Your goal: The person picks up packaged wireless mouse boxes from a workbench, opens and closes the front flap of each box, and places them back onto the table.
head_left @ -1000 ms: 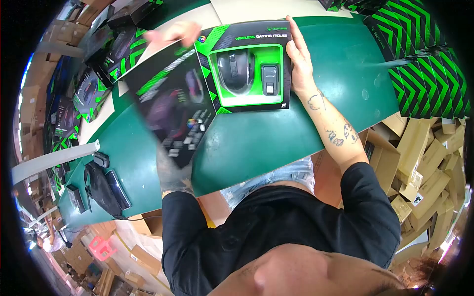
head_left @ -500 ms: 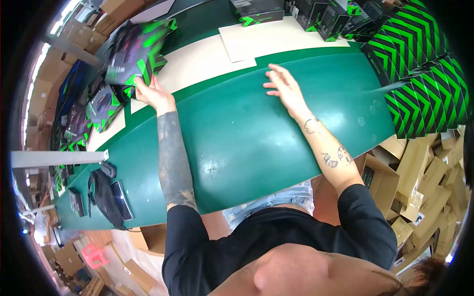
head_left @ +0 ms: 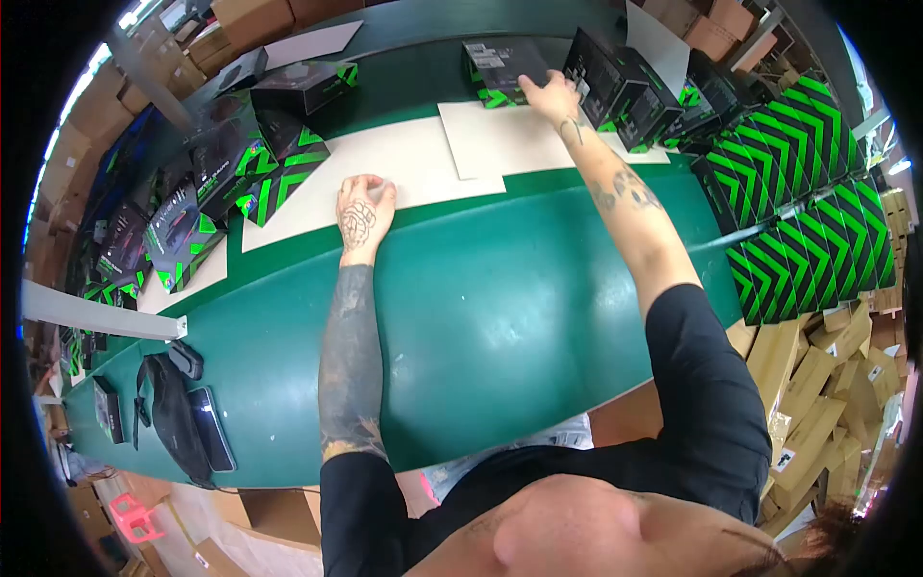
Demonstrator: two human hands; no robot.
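My right hand [head_left: 554, 100] is stretched out to the back of the bench, fingers apart. It overlaps the right end of a black box with green corners [head_left: 502, 69] lying flat; contact is hard to make out. Just to the right stand several upright black boxes [head_left: 604, 82]. My left hand [head_left: 365, 213], fingers loosely curled and with nothing visible in it, is over a white sheet [head_left: 413, 144]. Left of it, more black-and-green boxes [head_left: 229, 159] sit in a cluster, some tilted against each other.
Black boxes with green chevrons [head_left: 812, 250] are stacked at the right edge of the green bench [head_left: 481, 327]. A black pouch [head_left: 173, 423], a phone [head_left: 212, 433] and a grey post [head_left: 106, 313] are at the left. Cardboard cartons [head_left: 817, 423] fill the floor at right.
My left hand has let go of the black-and-green box, now among the cluster at left, and moved right and down. My right hand has reached up to the flat box. The view has shifted.
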